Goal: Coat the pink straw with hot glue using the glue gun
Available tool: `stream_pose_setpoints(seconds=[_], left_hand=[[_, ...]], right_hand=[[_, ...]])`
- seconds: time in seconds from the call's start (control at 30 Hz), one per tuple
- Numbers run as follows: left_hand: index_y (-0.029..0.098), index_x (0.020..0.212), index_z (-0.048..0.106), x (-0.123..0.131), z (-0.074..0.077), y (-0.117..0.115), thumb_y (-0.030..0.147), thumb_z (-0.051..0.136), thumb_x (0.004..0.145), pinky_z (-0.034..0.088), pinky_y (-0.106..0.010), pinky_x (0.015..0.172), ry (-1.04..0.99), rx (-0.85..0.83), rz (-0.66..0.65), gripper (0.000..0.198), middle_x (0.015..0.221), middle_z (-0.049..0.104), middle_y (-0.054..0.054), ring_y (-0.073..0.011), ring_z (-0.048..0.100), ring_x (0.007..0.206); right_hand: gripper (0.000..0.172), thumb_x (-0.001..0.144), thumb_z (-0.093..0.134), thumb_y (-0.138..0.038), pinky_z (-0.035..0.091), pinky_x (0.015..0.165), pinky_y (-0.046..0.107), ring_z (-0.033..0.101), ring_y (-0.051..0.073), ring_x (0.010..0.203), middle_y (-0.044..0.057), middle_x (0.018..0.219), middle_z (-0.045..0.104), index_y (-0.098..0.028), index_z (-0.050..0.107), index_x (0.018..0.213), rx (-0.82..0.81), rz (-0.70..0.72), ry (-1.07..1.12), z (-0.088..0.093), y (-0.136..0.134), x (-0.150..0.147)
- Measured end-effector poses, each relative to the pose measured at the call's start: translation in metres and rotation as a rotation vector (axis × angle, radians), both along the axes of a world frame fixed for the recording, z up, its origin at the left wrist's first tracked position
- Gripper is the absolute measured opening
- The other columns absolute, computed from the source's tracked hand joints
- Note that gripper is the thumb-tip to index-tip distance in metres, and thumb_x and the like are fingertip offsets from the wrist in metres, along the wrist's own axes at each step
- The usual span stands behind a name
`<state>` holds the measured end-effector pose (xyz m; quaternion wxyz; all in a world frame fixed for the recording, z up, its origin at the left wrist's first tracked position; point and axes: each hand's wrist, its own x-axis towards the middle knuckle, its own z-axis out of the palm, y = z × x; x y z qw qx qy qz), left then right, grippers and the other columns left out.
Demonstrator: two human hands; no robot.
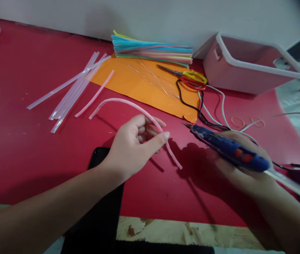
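Pink pipe cleaner point(139, 107) sits in the left hand point(132, 146), pinched between thumb and fingers. From that pinch its longer part arches away over the knuckles to the far left, while the shorter end slants down to the right, toward the wearer. The right hand point(242, 180) is wrapped around a blue glue gun point(225, 146), right of the pinch. The gun's long axis runs sideways, its nozzle aimed left at the left fingertips and well short of touching the strip. Of the strip's two ends, the shorter lies nearer the right hand.
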<state>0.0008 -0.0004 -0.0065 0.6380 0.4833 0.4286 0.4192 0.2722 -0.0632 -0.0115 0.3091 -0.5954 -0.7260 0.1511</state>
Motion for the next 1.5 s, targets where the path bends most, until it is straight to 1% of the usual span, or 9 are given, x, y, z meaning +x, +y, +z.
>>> stream_pose_setpoints(seconds=[0.07, 0.13, 0.3, 0.47, 0.6, 0.77, 0.9, 1.27, 1.5], left_hand=[[0.017, 0.092, 0.064, 0.001, 0.0, 0.0, 0.022, 0.079, 0.085, 0.056, -0.019, 0.059, -0.001, -0.017, 0.014, 0.018, 0.072, 0.067, 0.005, -0.0086, 0.068, 0.063], [0.017, 0.091, 0.063, 0.002, 0.0, -0.001, 0.022, 0.079, 0.084, 0.056, -0.02, 0.059, 0.014, -0.022, 0.033, 0.019, 0.072, 0.068, 0.004, -0.01, 0.069, 0.063], [0.017, 0.086, 0.063, 0.002, 0.0, -0.003, 0.021, 0.083, 0.08, 0.054, -0.019, 0.062, 0.04, 0.049, 0.066, 0.021, 0.076, 0.067, 0.003, -0.008, 0.065, 0.067], [0.017, 0.086, 0.063, 0.002, 0.003, -0.004, 0.021, 0.084, 0.079, 0.052, -0.018, 0.064, 0.007, 0.044, 0.067, 0.022, 0.073, 0.066, 0.005, -0.0078, 0.065, 0.068], [0.017, 0.084, 0.062, 0.004, 0.005, -0.006, 0.02, 0.085, 0.077, 0.053, -0.02, 0.061, -0.045, -0.026, -0.059, 0.025, 0.072, 0.067, 0.005, -0.0087, 0.066, 0.064], [0.016, 0.083, 0.062, 0.005, 0.004, -0.007, 0.02, 0.085, 0.077, 0.055, -0.022, 0.064, -0.025, -0.078, -0.193, 0.024, 0.073, 0.071, 0.002, -0.0125, 0.07, 0.069], [0.017, 0.081, 0.061, 0.006, 0.003, -0.006, 0.023, 0.086, 0.076, 0.055, -0.024, 0.065, 0.004, -0.108, -0.18, 0.026, 0.074, 0.07, 0.001, -0.0135, 0.069, 0.07], [0.018, 0.097, 0.062, 0.004, 0.005, -0.008, 0.019, 0.081, 0.082, 0.055, -0.027, 0.082, -0.124, -0.113, -0.273, 0.025, 0.101, 0.078, -0.007, -0.0152, 0.073, 0.093], [0.017, 0.099, 0.063, 0.006, 0.004, -0.008, 0.022, 0.082, 0.082, 0.057, -0.023, 0.071, -0.111, -0.128, -0.26, 0.026, 0.093, 0.074, -0.004, -0.0129, 0.071, 0.083]], right_hand=[[0.03, 0.08, 0.063, -0.02, 0.059, 0.08, 0.041, 0.07, 0.028, 0.09, 0.011, 0.101, 0.071, -0.021, 0.064, 0.111, 0.137, 0.133, -0.238, 0.001, 0.001, -0.002], [0.04, 0.082, 0.059, -0.021, 0.059, 0.083, 0.045, 0.069, 0.032, 0.098, 0.016, 0.11, 0.066, -0.017, 0.059, 0.122, 0.11, 0.226, -0.399, 0.001, 0.0, -0.004], [0.049, 0.078, 0.056, -0.015, 0.055, 0.087, 0.053, 0.067, 0.037, 0.104, 0.019, 0.119, 0.063, -0.015, 0.056, 0.128, 0.069, 0.254, -0.632, 0.0, 0.0, -0.009], [0.033, 0.081, 0.056, -0.009, 0.051, 0.085, 0.05, 0.067, 0.031, 0.094, 0.013, 0.108, 0.069, -0.022, 0.061, 0.112, 0.274, 0.211, -0.391, 0.013, -0.003, -0.022], [0.015, 0.09, 0.065, -0.022, 0.049, 0.081, 0.047, 0.066, 0.027, 0.086, 0.01, 0.096, 0.072, -0.023, 0.064, 0.105, 0.342, 0.26, -0.262, 0.019, -0.009, -0.04], [0.013, 0.085, 0.079, -0.022, 0.051, 0.078, 0.044, 0.065, 0.026, 0.085, 0.006, 0.081, 0.073, -0.021, 0.066, 0.087, 0.369, 0.347, -0.253, 0.011, -0.009, -0.052], [0.014, 0.083, 0.08, -0.02, 0.049, 0.076, 0.042, 0.065, 0.025, 0.083, 0.004, 0.077, 0.073, -0.021, 0.066, 0.079, 0.407, 0.356, -0.255, 0.008, -0.007, -0.053], [0.016, 0.087, 0.067, -0.011, 0.053, 0.075, 0.038, 0.065, 0.019, 0.074, 0.001, 0.074, 0.07, -0.024, 0.066, 0.076, 0.21, 0.344, 0.009, 0.016, -0.004, -0.052], [0.013, 0.087, 0.07, -0.014, 0.052, 0.078, 0.041, 0.065, 0.02, 0.077, 0.003, 0.077, 0.07, -0.024, 0.065, 0.08, 0.242, 0.304, -0.051, 0.013, -0.006, -0.05]])
